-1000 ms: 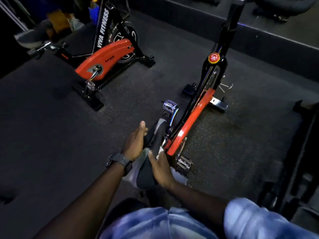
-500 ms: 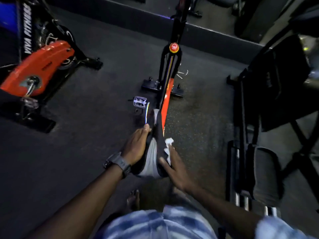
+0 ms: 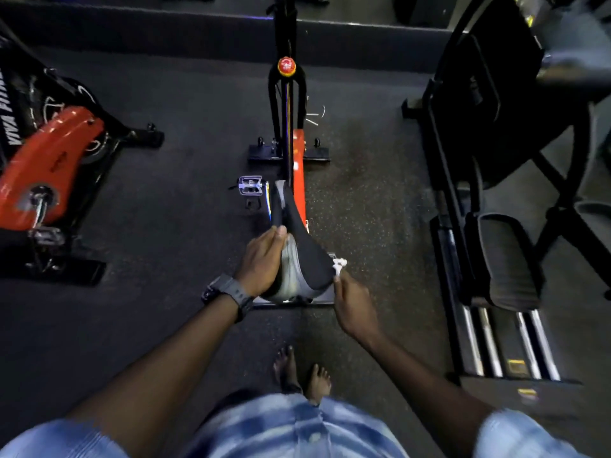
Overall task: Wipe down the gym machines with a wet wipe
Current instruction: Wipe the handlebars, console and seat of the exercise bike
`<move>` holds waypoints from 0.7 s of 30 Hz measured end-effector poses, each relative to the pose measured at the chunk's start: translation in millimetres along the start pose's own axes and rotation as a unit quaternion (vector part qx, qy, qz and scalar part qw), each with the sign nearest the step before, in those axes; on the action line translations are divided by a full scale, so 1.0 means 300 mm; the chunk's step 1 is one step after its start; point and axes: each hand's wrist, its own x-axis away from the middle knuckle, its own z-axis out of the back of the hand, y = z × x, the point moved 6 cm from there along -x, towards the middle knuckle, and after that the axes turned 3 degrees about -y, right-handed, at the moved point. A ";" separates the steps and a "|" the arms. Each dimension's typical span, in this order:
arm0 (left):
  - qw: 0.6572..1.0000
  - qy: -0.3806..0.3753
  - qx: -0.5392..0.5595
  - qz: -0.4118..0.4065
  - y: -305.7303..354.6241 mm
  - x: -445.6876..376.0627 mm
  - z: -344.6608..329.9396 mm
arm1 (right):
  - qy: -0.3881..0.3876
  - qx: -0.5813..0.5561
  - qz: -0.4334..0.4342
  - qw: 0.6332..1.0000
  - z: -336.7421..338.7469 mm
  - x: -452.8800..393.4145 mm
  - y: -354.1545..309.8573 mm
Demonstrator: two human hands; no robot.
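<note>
Second exercise bike [image 3: 49, 166]: far left, partly cut off by the frame edge; orange housing, black frame with white lettering, standing on the dark rubber floor [image 3: 165, 226].

Left forearm: enters from lower left, reaching up toward the middle, bare, with a dark wristwatch [image 3: 228, 294] at the wrist.

Left hand [image 3: 263, 259]: back of the hand turned up, lying along the left flank of the saddle; fingers wrapped over the edge, thumb tip on the upper surface. Grip closed round the saddle's left side.

Saddle [image 3: 299, 252]: black and grey, centre of view, narrow nose pointing away from the person, wide rear end nearest them.

Exercise bike [image 3: 291, 153]: beneath and beyond the saddle, seen end-on; black upright frame, orange guard, red knob [image 3: 286, 65] on the post, a metal pedal [image 3: 250, 185] sticking out to the left, crossbar foot on the floor.

Bare feet [image 3: 302, 375]: on the floor below the saddle, between the two forearms.

Wet wipe [image 3: 339, 264]: small white wad at the right rear edge of the saddle, touching it.

Right hand [image 3: 355, 305]: just beside the saddle's right rear corner, fingers drawn together toward the wipe. Grip narrow, pinching the wipe at the fingertips.

Right forearm: enters from lower right, angled up and inward; pale blue sleeve at the bottom edge.

Black weight machine [image 3: 496, 193]: right side, with a padded seat and chrome rails.
</note>
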 end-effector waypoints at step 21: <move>0.987 -0.112 0.119 -0.007 -0.143 -0.033 0.109 | 0.141 0.050 -0.128 0.980 -0.227 0.197 -0.266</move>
